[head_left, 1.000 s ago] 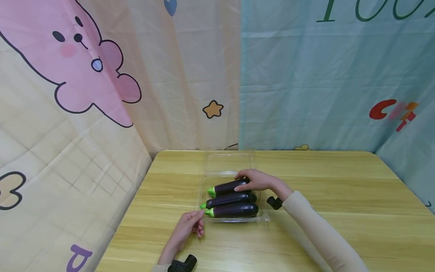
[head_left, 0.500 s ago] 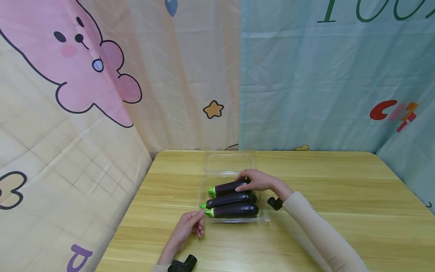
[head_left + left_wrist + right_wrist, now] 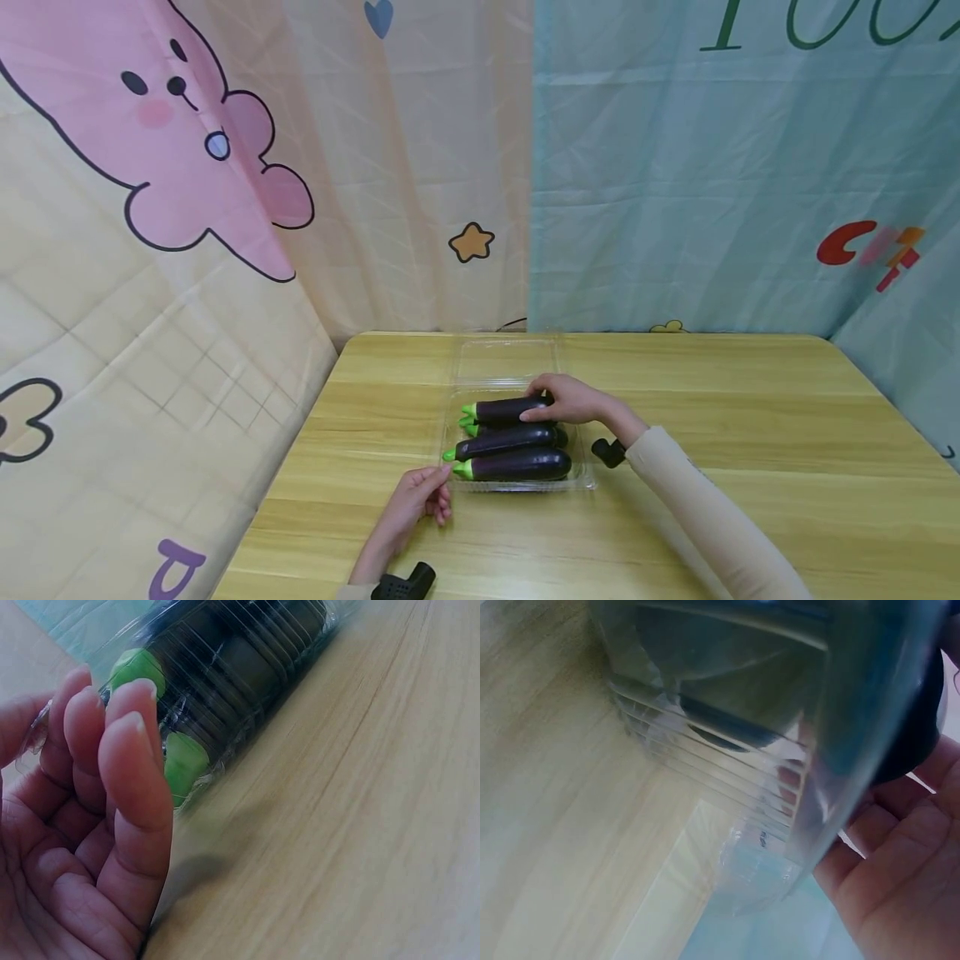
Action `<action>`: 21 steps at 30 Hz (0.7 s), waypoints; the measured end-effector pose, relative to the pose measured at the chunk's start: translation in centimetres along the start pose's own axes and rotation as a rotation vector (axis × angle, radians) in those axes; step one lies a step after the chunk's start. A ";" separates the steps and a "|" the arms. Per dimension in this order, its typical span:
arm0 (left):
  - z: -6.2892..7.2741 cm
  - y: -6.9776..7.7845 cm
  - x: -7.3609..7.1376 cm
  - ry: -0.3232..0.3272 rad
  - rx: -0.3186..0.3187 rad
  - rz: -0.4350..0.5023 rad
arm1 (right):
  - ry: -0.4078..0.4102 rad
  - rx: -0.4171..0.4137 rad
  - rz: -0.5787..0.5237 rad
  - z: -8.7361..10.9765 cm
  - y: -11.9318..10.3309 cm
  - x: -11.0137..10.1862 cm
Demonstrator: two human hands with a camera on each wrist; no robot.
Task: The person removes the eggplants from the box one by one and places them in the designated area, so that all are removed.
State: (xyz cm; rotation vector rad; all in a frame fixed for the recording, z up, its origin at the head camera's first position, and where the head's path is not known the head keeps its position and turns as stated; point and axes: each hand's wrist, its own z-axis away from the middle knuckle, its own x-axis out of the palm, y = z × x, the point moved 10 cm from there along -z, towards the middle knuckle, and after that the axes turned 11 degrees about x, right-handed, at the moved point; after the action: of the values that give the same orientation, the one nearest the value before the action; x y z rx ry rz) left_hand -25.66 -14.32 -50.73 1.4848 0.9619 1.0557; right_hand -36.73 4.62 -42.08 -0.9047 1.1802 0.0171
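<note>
Several dark purple eggplants with green stems lie in a clear plastic clamshell box on the table. My right hand holds the rearmost eggplant by its rounded right end. Under that one, the green stem of another eggplant peeks out. A middle eggplant and a front eggplant lie nearer to me. At the box's front left corner, my left hand pinches the plastic edge between thumb and index finger. In the right wrist view, the box's ribbed wall partly covers the dark eggplant end.
The box's clear lid is folded back flat toward the far table edge. Wooden tabletop extends to both sides. Printed curtains hang behind the table and along the left. A black wrist camera sits on my left wrist.
The stem end of the rearmost eggplant has risen slightly, and another green stem now shows beneath it. My right hand has shifted a touch to the right; my left hand stays in place.
</note>
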 end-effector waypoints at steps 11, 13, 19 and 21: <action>0.0 0.1 0.0 0.005 0.006 -0.007 | 0.146 -0.013 -0.103 0.5 0.3 -1.4; 0.0 0.1 0.0 0.005 0.008 -0.007 | 0.206 -0.007 -0.120 0.5 0.6 -2.0; 0.0 0.2 0.0 -0.001 0.016 -0.005 | 0.370 0.077 -0.213 1.1 2.2 -3.9; -0.1 0.2 0.0 -0.001 0.016 -0.006 | 0.421 0.114 -0.237 1.4 2.7 -4.6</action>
State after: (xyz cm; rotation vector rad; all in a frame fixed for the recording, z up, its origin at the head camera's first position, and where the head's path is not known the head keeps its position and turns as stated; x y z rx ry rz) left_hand -25.70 -14.31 -50.53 1.4944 0.9749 1.0449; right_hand -38.79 9.25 -39.94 -0.9689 1.4367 -0.4471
